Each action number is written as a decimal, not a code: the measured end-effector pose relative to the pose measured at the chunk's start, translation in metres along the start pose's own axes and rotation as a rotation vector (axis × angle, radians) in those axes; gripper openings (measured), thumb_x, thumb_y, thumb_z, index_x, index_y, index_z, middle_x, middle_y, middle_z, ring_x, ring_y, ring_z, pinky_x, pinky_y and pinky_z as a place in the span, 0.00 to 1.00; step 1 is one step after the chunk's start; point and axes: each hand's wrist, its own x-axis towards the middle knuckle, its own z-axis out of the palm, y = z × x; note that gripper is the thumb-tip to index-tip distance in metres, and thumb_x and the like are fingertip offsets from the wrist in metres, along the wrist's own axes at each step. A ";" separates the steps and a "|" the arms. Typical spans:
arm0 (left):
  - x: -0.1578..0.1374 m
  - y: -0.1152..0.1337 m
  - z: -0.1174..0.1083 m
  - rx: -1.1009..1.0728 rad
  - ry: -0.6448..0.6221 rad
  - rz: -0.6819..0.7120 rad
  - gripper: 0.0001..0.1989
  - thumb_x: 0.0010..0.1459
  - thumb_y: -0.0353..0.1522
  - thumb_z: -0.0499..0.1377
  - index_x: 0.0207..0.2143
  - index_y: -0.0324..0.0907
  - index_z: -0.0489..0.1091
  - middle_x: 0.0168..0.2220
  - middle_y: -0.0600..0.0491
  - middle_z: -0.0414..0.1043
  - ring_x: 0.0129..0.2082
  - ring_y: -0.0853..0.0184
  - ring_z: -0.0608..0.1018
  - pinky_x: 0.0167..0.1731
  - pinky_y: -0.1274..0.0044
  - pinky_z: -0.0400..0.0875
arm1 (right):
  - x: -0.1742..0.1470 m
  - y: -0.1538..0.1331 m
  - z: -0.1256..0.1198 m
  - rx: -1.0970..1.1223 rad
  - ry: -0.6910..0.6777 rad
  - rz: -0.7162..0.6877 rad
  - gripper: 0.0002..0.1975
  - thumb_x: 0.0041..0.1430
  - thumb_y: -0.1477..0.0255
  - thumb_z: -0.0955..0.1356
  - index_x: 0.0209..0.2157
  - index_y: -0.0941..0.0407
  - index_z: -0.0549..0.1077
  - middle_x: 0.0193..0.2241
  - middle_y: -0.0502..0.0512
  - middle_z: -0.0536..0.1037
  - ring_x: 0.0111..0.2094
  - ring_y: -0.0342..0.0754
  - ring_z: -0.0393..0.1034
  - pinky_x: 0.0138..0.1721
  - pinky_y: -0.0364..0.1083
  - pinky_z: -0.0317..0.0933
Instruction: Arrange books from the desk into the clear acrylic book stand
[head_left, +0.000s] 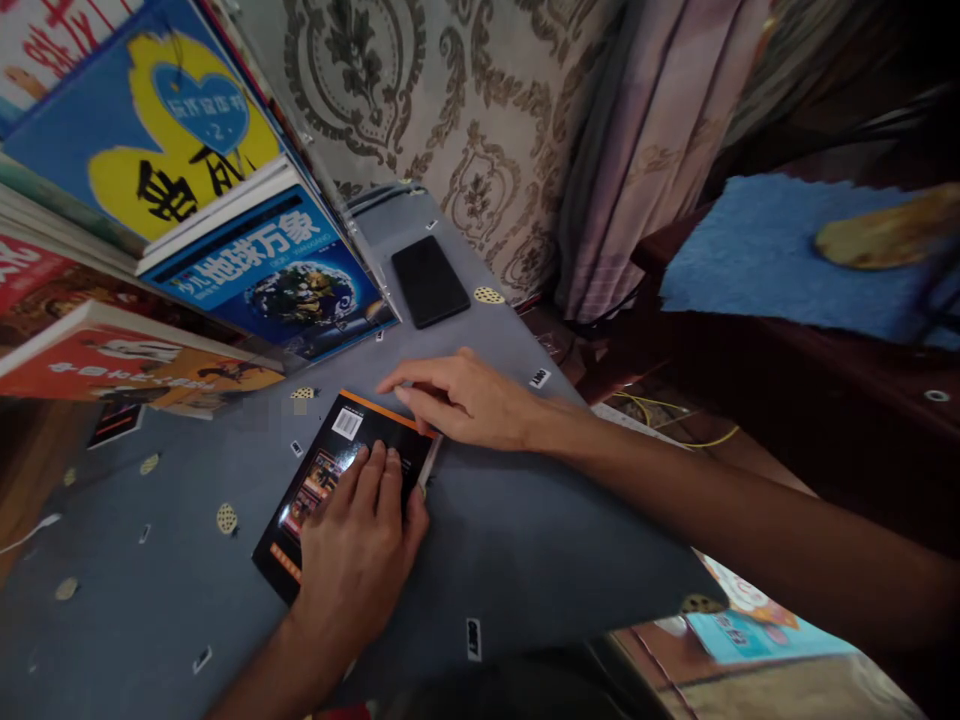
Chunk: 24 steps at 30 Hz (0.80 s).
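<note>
A black book (330,470) with an orange edge strip lies on the grey table, its barcode and small pictures facing up. My left hand (360,535) rests on its cover, fingers stretched out and the thumb near the book's right edge. Close over the book's far right corner is my right hand (457,395); its index finger points left, with the thumb a little apart below it. The right hand's other fingers are partly hidden, and nothing shows in its grasp. Whether it touches the book's corner, I cannot tell.
A black phone (430,281) lies behind my right hand. Several children's books stand at the left, among them a blue one with a globe (300,290) and an orange one (142,360). Patterned wallpaper (480,130) and a curtain (637,140) are beyond the table (525,540).
</note>
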 end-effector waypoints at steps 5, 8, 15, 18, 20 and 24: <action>0.000 0.002 0.000 0.027 0.007 -0.005 0.16 0.67 0.31 0.52 0.44 0.29 0.77 0.43 0.41 0.82 0.40 0.53 0.85 0.31 0.68 0.82 | 0.000 0.002 0.001 -0.129 -0.077 -0.004 0.15 0.68 0.73 0.61 0.48 0.57 0.78 0.29 0.50 0.80 0.28 0.44 0.70 0.36 0.43 0.57; 0.000 0.003 -0.001 0.031 -0.005 -0.021 0.17 0.67 0.32 0.52 0.44 0.29 0.77 0.43 0.41 0.82 0.40 0.54 0.84 0.31 0.68 0.82 | 0.001 0.004 0.004 -0.210 -0.128 0.010 0.15 0.68 0.73 0.62 0.48 0.55 0.78 0.34 0.52 0.82 0.30 0.45 0.71 0.38 0.45 0.57; -0.003 0.002 -0.001 0.022 -0.021 -0.018 0.17 0.66 0.31 0.52 0.45 0.27 0.76 0.44 0.37 0.81 0.43 0.52 0.84 0.33 0.67 0.82 | 0.002 0.007 0.007 -0.154 -0.110 -0.037 0.16 0.66 0.75 0.61 0.47 0.59 0.78 0.23 0.49 0.78 0.26 0.44 0.70 0.33 0.43 0.59; -0.006 -0.001 -0.001 -0.019 -0.034 -0.008 0.18 0.67 0.32 0.51 0.45 0.28 0.76 0.45 0.36 0.81 0.44 0.51 0.83 0.36 0.66 0.82 | 0.001 0.008 0.009 -0.064 -0.092 -0.025 0.15 0.65 0.76 0.61 0.46 0.59 0.78 0.20 0.47 0.75 0.24 0.43 0.71 0.32 0.42 0.61; -0.008 -0.004 -0.002 -0.054 -0.049 -0.006 0.18 0.67 0.32 0.51 0.45 0.28 0.76 0.45 0.36 0.81 0.45 0.51 0.83 0.37 0.65 0.82 | 0.002 0.008 0.010 -0.017 -0.095 -0.013 0.15 0.64 0.76 0.61 0.46 0.59 0.77 0.18 0.46 0.75 0.23 0.42 0.71 0.31 0.42 0.61; -0.009 -0.007 -0.004 -0.095 -0.072 -0.033 0.16 0.66 0.32 0.52 0.46 0.31 0.76 0.47 0.35 0.80 0.46 0.50 0.83 0.39 0.62 0.82 | 0.003 0.008 0.010 -0.001 -0.105 0.005 0.15 0.64 0.75 0.61 0.46 0.59 0.78 0.18 0.45 0.75 0.21 0.41 0.69 0.29 0.40 0.60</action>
